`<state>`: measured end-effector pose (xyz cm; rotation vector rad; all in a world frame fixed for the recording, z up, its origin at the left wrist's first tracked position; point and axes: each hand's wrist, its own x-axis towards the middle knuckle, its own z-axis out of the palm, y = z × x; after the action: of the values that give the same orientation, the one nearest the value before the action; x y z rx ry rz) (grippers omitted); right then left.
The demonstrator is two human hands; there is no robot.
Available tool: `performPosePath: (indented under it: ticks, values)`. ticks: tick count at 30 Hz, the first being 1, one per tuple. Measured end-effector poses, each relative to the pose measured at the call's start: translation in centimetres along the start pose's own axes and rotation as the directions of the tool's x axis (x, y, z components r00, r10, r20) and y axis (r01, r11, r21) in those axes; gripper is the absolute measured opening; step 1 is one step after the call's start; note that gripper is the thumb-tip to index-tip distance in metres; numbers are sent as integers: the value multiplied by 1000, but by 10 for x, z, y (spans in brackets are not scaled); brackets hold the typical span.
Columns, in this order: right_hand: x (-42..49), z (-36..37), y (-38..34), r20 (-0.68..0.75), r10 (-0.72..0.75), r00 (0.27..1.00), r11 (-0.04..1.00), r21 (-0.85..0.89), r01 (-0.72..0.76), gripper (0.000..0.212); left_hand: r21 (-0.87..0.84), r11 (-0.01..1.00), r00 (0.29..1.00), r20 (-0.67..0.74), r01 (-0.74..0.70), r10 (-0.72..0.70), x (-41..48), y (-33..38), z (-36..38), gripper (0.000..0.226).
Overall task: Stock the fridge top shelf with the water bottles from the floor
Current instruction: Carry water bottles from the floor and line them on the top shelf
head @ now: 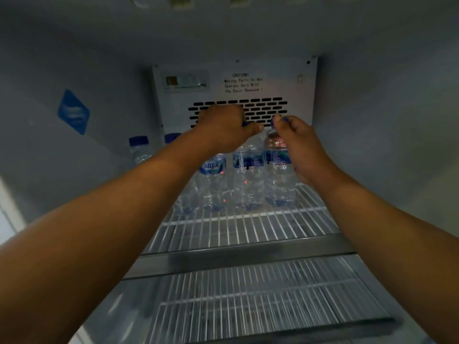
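Several clear water bottles with blue caps and blue labels stand at the back of the white wire top shelf (pixel 248 229). My left hand (pixel 223 127) is closed over the caps of the middle bottles (pixel 248 175), hiding their tops. My right hand (pixel 298 142) pinches the blue cap of the rightmost bottle (pixel 279 180), which stands upright on the shelf. Two more bottles (pixel 139 150) stand at the back left, one partly hidden behind my left forearm.
The fridge back panel (pixel 236 83) with a vent grille and a caution text rises right behind the bottles. The front half of the top shelf holds nothing. A second wire shelf (pixel 248 299) lies below. Grey fridge walls close in left and right.
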<state>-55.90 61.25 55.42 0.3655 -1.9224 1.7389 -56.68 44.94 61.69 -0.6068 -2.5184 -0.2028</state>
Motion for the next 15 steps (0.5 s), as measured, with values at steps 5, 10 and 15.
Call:
performPosePath:
  ticks: [5, 10, 15]
  values:
    - [1, 2, 8, 15, -1, 1000, 1000, -6, 1, 23, 43, 999, 998, 58, 17, -20, 1, -5, 8, 52]
    - [0, 3, 13, 48, -37, 998, 999, -18, 38, 16, 46, 999, 998, 53, 13, -15, 1, -7, 11, 47]
    - [0, 4, 18, 77, -61, 995, 997, -35, 63, 15, 78, 996, 997, 71, 31, -37, 1, -8, 9, 55]
